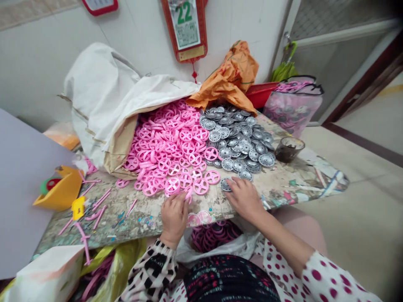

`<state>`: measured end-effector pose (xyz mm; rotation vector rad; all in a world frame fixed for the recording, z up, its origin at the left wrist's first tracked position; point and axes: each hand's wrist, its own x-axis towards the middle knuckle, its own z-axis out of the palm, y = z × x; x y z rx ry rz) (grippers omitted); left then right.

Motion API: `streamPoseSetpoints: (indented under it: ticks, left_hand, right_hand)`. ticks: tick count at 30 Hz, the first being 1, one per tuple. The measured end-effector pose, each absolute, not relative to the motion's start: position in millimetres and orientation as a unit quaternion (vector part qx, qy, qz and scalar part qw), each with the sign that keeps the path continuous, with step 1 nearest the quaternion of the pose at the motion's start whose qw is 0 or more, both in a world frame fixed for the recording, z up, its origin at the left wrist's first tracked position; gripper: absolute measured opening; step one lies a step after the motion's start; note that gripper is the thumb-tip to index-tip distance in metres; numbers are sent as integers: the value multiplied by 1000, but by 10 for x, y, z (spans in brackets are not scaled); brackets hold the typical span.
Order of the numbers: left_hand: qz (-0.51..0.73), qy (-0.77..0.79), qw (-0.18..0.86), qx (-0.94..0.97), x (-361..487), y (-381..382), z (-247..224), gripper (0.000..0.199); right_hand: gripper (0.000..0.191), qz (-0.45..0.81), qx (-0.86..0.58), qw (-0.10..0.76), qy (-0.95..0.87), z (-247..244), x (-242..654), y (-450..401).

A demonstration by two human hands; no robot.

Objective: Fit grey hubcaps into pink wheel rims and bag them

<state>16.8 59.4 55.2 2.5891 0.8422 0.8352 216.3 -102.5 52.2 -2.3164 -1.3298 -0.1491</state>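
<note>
My left hand [174,214] is at the front of the pink pile, its fingers closed on a pink spoked wheel [189,193] that stands tilted. Many more pink wheels [170,142] spill from a white sack [100,96]. To the right, my right hand [246,200] has its fingertips closed on the edge of a grey disc [225,184] lying on the table. Behind it is a heap of grey discs [236,142] with ringed faces, touching the pink pile.
A cup of dark contents [289,149] stands right of the grey heap. Pink sticks [101,199] and a yellow container [63,186] lie at the left of the worn table [126,226]. An open bag [217,237] of joined pink-and-dark rings sits at my lap. Orange cloth [233,75] lies behind.
</note>
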Motion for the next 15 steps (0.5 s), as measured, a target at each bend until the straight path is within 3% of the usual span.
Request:
streamPoseSetpoints:
  ticks: [4,8,11,15]
  left_hand:
    - [344,307,340,819,198,480,611,25]
    - [322,376,555,668,324,297,646,27]
    - [256,398,729,494,458,149,692,33]
    - [196,383,832,349,566,22,745,29]
  right_hand:
    - [37,-42,-857,142,-493,508,2262,-825]
    - [40,-42,-855,140,-497,512,2373,-804]
    - [39,-21,-861,232,-452,574,2396,-845]
    - [37,54,-786,466,-401,692,2122,-898]
